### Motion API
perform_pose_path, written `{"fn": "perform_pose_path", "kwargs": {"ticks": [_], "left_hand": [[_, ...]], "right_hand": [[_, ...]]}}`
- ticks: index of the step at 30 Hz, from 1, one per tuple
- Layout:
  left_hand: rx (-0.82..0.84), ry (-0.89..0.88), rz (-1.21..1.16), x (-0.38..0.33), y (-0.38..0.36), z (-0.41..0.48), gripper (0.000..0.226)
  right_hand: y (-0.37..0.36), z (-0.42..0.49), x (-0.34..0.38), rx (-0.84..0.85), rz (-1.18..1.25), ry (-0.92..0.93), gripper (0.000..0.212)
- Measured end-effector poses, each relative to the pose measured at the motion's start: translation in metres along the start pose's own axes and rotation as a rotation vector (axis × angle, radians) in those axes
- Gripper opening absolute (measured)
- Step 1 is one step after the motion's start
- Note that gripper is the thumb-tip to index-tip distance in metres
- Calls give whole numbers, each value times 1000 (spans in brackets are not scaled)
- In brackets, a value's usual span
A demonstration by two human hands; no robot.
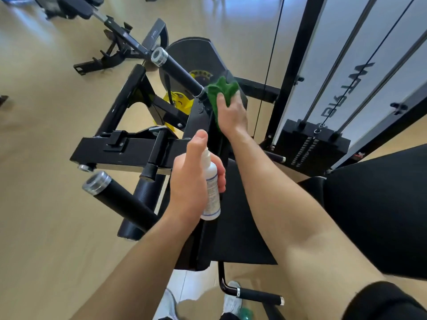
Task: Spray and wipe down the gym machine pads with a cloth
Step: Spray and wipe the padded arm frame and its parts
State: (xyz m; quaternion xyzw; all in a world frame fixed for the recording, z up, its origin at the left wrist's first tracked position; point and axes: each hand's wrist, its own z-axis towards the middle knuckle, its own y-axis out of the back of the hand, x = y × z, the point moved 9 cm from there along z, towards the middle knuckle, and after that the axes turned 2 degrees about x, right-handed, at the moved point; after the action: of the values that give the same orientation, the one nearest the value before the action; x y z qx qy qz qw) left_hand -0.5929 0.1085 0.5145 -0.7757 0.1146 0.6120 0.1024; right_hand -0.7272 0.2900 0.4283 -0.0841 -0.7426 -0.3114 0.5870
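Observation:
My left hand (pixel 193 176) grips a small white spray bottle (pixel 211 188) upright above the machine's black seat pad (pixel 238 227). My right hand (pixel 232 113) holds a green cloth (pixel 223 91) and presses it against the black upper part of the machine, where the black roller pad (pixel 179 73) joins it. The fingers under the cloth are hidden. A second black roller pad (pixel 122 199) sticks out lower left.
The machine's black frame (pixel 120 148) with a yellow adjuster (pixel 179 102) spreads to the left. A weight stack (pixel 312 146) with guide rods and cable stands at the right. A black handle (pixel 256 295) sits near my shoes. Another machine (pixel 76 8) stands far left on the tan floor.

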Motion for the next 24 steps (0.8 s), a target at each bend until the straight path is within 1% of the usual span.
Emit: {"fn": "perform_pose_path", "kwargs": {"ticks": [1,3,4,6,8,10,11,13,16,18,20,22,24], "left_hand": [[-3,-3,-4,-2,4,-2,64],[-10,-8,-3,-5,11,-4,65],[-8,-5,-5,-5,14,-5,65],[3,11,-9,-4,17,-5,65],[7,25,-4,-3,19,-3,67],[2,43,7,1,22,-2,70],[-1,51,7,2,23,-1,70],[-2,62,2,6,24,2,67],[-21,85,-20,12,29,7,68],[-39,98,-51,15,33,8,71],[-36,104,-74,15,36,6,71],[-29,98,-97,11,38,4,71],[-31,82,-123,6,42,1,70]], "right_hand": [[0,-15,-4,-5,-6,-8,54],[-4,-63,-15,11,-12,0,37],[-6,-92,-21,19,-5,17,32],[-6,-132,-28,15,36,54,35],[-5,-121,-29,-4,30,63,35],[-3,-80,-23,-22,33,21,28],[-1,-55,-19,-31,36,-5,28],[5,-6,-13,-56,29,-52,35],[6,38,-7,-54,39,-56,56],[7,36,0,-64,31,16,59],[8,17,4,-83,-4,103,52],[7,-8,-3,-77,-58,114,47],[3,-43,-14,-49,-74,89,49]]}}
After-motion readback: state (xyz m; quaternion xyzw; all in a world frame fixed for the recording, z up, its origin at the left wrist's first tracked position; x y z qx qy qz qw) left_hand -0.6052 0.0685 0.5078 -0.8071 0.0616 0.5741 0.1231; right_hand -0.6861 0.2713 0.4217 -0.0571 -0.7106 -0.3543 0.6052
